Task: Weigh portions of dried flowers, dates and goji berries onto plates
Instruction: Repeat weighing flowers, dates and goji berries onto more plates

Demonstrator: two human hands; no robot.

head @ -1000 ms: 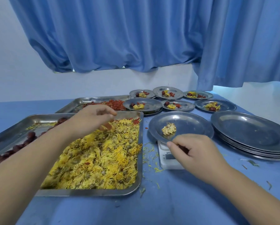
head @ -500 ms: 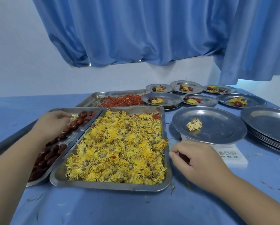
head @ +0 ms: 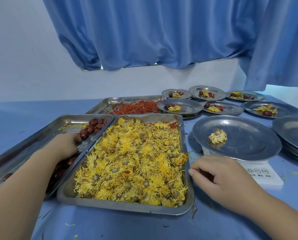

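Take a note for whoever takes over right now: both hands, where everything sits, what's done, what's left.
Left hand: in the date tray, fingers on the dates; no grip can be seen.
Right hand: curled, resting by the flower tray; unclear whether it holds anything.
Goji tray sits behind. Scale carries a plate with one flower.
Done: six portioned plates at the back.
Left: date and goji for the scale plate, then the empty stack.
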